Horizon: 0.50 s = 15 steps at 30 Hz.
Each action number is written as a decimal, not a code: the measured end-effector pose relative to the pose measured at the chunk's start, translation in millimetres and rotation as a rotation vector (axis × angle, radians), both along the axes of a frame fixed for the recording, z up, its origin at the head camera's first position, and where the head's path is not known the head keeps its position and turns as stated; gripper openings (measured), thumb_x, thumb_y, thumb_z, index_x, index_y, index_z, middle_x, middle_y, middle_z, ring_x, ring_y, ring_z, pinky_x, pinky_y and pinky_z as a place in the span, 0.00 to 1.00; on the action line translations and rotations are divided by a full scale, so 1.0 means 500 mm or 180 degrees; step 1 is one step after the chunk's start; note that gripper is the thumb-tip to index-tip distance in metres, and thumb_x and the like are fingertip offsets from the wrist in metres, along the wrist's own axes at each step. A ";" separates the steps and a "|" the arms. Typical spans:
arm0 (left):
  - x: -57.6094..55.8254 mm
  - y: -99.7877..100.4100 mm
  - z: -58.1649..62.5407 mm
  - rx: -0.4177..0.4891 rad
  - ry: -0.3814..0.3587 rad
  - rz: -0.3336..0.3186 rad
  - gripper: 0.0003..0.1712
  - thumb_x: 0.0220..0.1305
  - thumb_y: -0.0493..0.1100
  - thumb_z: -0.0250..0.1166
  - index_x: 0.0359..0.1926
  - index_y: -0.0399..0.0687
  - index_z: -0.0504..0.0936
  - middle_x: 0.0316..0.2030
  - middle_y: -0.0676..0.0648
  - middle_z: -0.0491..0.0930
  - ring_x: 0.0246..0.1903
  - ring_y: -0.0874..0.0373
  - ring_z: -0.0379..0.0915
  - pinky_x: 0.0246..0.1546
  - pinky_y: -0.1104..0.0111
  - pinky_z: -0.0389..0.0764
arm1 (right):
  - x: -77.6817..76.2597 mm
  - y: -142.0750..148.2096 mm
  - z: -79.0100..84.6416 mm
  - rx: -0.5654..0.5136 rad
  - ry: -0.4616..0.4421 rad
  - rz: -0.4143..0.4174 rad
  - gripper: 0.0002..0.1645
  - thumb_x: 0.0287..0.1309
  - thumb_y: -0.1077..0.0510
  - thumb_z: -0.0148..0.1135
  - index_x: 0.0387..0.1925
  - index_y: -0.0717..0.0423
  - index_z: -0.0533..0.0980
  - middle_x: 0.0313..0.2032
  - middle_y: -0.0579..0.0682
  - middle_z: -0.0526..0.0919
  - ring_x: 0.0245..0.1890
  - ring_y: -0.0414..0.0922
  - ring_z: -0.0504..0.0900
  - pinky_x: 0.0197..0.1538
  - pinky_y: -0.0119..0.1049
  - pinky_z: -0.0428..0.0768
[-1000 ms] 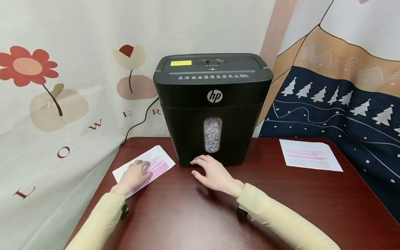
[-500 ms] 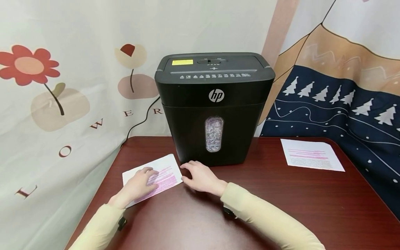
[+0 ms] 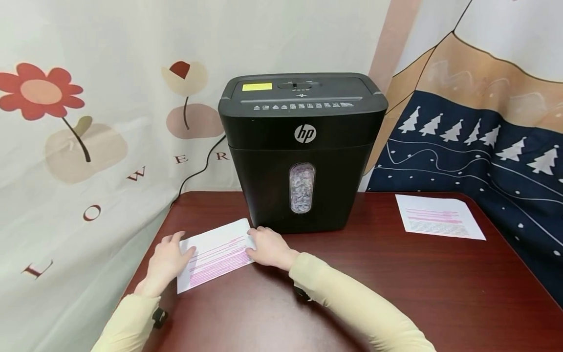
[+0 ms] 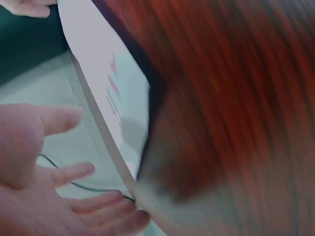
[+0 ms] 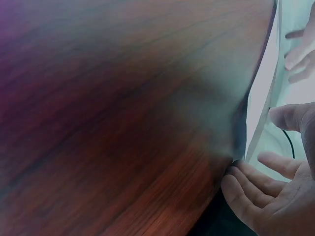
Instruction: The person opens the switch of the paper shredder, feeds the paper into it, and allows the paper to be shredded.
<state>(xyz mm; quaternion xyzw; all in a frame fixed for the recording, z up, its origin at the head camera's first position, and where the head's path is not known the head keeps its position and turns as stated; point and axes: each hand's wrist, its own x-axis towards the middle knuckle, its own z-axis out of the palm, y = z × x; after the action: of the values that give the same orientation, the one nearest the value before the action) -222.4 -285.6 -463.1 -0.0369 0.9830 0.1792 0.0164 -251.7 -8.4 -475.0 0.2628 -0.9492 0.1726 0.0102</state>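
A printed paper sheet [image 3: 220, 252] with pink highlighted lines lies near the table's left side. Its left end has my left hand [image 3: 164, 259] beside it, thumb over the margin and fingers spread. At the opposite end, my right hand [image 3: 269, 249] rests its thumb and fingertips right at the edge. In the left wrist view, the left hand's palm [image 4: 29, 196] shows relaxed fingers apart from the sheet's face. Thumb and fingers of the right hand [image 5: 275, 191] stand apart in the right wrist view, next to the sheet's edge.
Behind the hands stands a black HP paper shredder [image 3: 272, 190], shreds showing in its window [image 3: 301, 188]. A second highlighted sheet [image 3: 440, 217] lies at the far right of the brown table [image 3: 374, 274]. A black cord [image 3: 195, 175] runs along the curtain.
The sheet has shifted right and toward me, turning slightly. My left hand has slid off its middle to its left end; my right hand has moved left to its right edge.
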 end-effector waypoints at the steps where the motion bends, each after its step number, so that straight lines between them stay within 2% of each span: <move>1: 0.001 -0.008 0.000 -0.0014 -0.0049 0.0056 0.40 0.71 0.51 0.60 0.73 0.29 0.63 0.66 0.18 0.66 0.63 0.19 0.67 0.54 0.32 0.77 | -0.001 -0.003 0.000 0.0012 0.0004 -0.0019 0.28 0.65 0.48 0.66 0.62 0.56 0.80 0.50 0.54 0.88 0.50 0.50 0.87 0.51 0.38 0.86; 5: 0.006 -0.024 -0.001 -0.0057 -0.0110 0.0110 0.40 0.70 0.51 0.60 0.71 0.26 0.64 0.61 0.17 0.72 0.59 0.19 0.71 0.52 0.34 0.78 | -0.001 -0.013 0.005 0.0022 -0.0012 -0.0097 0.28 0.65 0.49 0.66 0.62 0.57 0.80 0.51 0.55 0.89 0.51 0.51 0.87 0.52 0.40 0.86; 11: 0.013 -0.022 0.001 0.0032 0.0121 -0.0033 0.34 0.67 0.47 0.62 0.66 0.26 0.73 0.57 0.21 0.78 0.55 0.25 0.76 0.51 0.37 0.79 | -0.001 -0.019 0.004 -0.0095 -0.0071 -0.0225 0.28 0.64 0.52 0.67 0.62 0.59 0.80 0.53 0.56 0.88 0.53 0.51 0.88 0.56 0.39 0.86; 15: 0.016 -0.027 -0.007 0.0231 0.0250 -0.0047 0.32 0.64 0.40 0.66 0.64 0.25 0.74 0.55 0.22 0.78 0.51 0.30 0.78 0.48 0.42 0.80 | -0.004 -0.019 0.000 -0.0342 -0.0206 -0.0315 0.28 0.62 0.60 0.67 0.64 0.62 0.78 0.53 0.58 0.88 0.53 0.51 0.88 0.56 0.39 0.86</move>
<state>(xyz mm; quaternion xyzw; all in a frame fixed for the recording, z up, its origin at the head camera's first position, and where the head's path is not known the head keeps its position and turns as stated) -214.2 -299.2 -466.5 -0.0221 0.9760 0.2159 -0.0195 -253.8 -17.8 -475.0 0.2089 -0.9503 0.2309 0.0021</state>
